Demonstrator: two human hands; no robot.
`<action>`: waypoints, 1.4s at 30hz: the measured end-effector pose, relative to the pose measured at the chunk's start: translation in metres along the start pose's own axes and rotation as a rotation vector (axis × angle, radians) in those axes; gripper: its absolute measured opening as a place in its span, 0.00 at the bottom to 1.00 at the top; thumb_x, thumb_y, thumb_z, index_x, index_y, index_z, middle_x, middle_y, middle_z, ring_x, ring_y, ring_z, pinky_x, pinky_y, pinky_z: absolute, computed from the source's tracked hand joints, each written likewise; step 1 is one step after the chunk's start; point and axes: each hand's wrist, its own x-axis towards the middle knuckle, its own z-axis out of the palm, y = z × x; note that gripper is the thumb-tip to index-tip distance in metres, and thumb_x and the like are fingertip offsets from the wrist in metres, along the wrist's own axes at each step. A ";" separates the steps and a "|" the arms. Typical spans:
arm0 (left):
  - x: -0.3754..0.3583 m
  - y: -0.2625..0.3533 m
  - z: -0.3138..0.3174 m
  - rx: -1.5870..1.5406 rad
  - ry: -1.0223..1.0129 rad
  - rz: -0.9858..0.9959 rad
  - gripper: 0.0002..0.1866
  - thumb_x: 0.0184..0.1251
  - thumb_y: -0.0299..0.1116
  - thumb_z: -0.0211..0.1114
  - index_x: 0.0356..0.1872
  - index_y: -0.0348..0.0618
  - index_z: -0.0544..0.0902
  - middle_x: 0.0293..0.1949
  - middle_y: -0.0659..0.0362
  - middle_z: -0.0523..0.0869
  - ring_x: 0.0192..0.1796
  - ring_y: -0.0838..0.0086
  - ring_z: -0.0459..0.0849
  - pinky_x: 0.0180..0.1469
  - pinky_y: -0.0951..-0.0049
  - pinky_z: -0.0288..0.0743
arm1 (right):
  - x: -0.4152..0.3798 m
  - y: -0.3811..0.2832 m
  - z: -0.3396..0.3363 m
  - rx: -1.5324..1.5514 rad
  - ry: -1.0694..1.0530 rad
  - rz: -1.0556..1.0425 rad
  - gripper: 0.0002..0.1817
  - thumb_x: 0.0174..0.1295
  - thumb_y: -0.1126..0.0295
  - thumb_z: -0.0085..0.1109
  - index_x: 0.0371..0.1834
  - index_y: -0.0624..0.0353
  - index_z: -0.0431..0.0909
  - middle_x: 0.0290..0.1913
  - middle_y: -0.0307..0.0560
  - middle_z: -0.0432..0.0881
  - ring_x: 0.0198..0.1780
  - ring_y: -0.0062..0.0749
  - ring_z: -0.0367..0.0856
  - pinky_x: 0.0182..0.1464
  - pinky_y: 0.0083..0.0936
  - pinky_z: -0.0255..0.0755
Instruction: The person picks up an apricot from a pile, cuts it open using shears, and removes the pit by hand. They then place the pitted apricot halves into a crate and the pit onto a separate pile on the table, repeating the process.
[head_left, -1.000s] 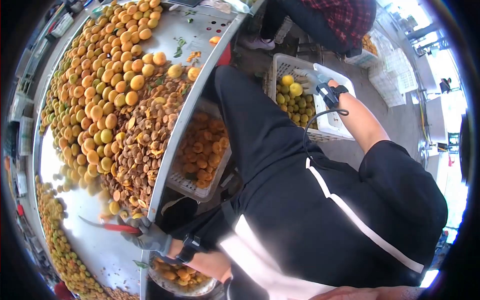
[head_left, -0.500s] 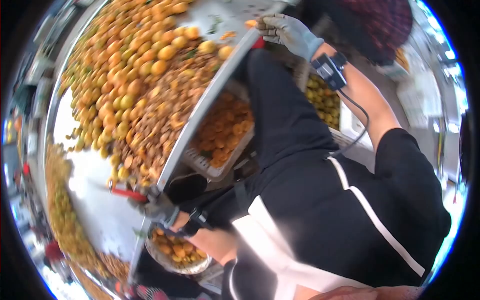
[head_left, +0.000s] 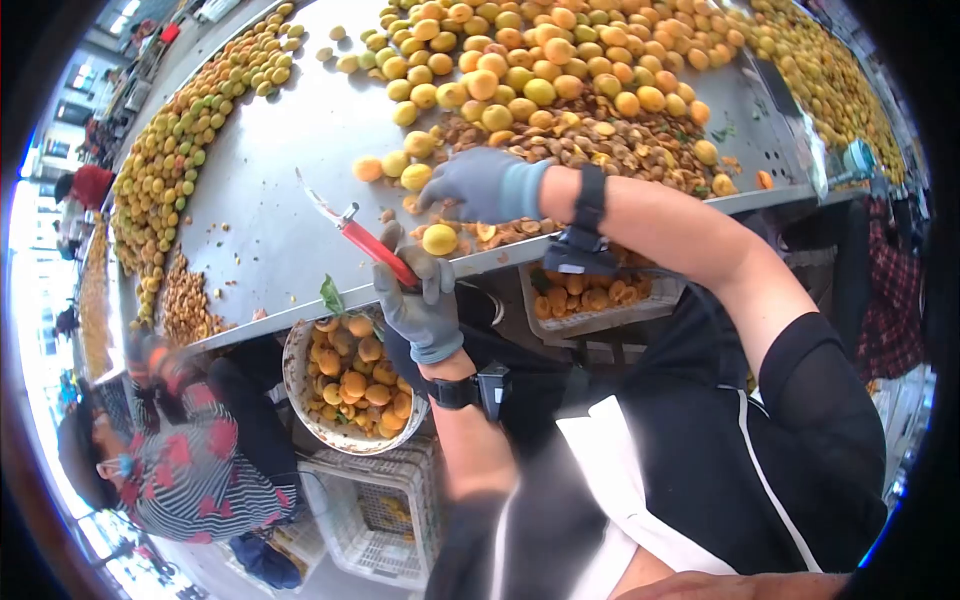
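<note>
My left hand, in a grey glove, is closed around the red handle of a cutting tool; its curved metal blade points up and left over the metal table. To its right, my right hand, gloved in grey, is over the table's front part with its fingers bent and apart. Its fingertips are beside a yellow-orange fruit; whether they touch it is unclear. Another yellow fruit lies just below that hand, near the edge. Halved fruit pieces and pits are heaped to the right.
A large pile of whole fruit covers the table's back. Below the edge stand a white bucket of fruit, a crate of halves and a white crate. A person in a patterned top is at the left.
The view has turned and shifted left. My right hand has moved from the table's edge at the right in over the fruit. My left hand still holds the red tool, now raised with the blade upward.
</note>
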 end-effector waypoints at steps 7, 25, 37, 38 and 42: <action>0.004 0.010 -0.002 -0.085 0.024 0.034 0.28 0.72 0.50 0.54 0.61 0.35 0.69 0.23 0.63 0.72 0.17 0.85 0.60 0.24 0.81 0.57 | 0.062 -0.039 0.031 -0.213 -0.543 0.056 0.25 0.51 0.69 0.63 0.56 0.41 0.78 0.47 0.47 0.81 0.49 0.47 0.81 0.49 0.38 0.76; 0.009 0.005 0.008 -0.031 0.095 0.027 0.28 0.74 0.51 0.50 0.62 0.36 0.70 0.18 0.65 0.66 0.15 0.85 0.56 0.20 0.80 0.55 | 0.013 0.104 -0.075 -0.660 -0.070 0.531 0.20 0.53 0.62 0.62 0.51 0.51 0.79 0.52 0.45 0.78 0.54 0.41 0.75 0.59 0.34 0.68; 0.008 0.007 0.000 0.009 0.065 -0.002 0.28 0.74 0.48 0.49 0.61 0.33 0.68 0.21 0.63 0.72 0.17 0.82 0.63 0.25 0.78 0.65 | 0.152 0.018 0.026 -0.409 -0.179 -0.115 0.31 0.51 0.62 0.65 0.63 0.37 0.72 0.74 0.45 0.57 0.69 0.47 0.63 0.68 0.37 0.62; 0.007 0.007 0.000 0.009 0.068 -0.001 0.28 0.74 0.48 0.49 0.61 0.33 0.68 0.21 0.63 0.72 0.17 0.82 0.63 0.25 0.78 0.65 | 0.155 0.018 0.027 -0.335 -0.357 -0.017 0.33 0.52 0.63 0.64 0.65 0.37 0.70 0.74 0.44 0.56 0.67 0.47 0.67 0.67 0.36 0.64; 0.009 0.009 0.006 0.035 0.119 0.001 0.28 0.74 0.48 0.50 0.61 0.33 0.69 0.21 0.63 0.72 0.16 0.83 0.61 0.23 0.78 0.63 | 0.137 0.024 0.033 -0.437 -0.264 -0.064 0.20 0.55 0.65 0.60 0.53 0.40 0.79 0.70 0.45 0.64 0.53 0.46 0.78 0.55 0.37 0.73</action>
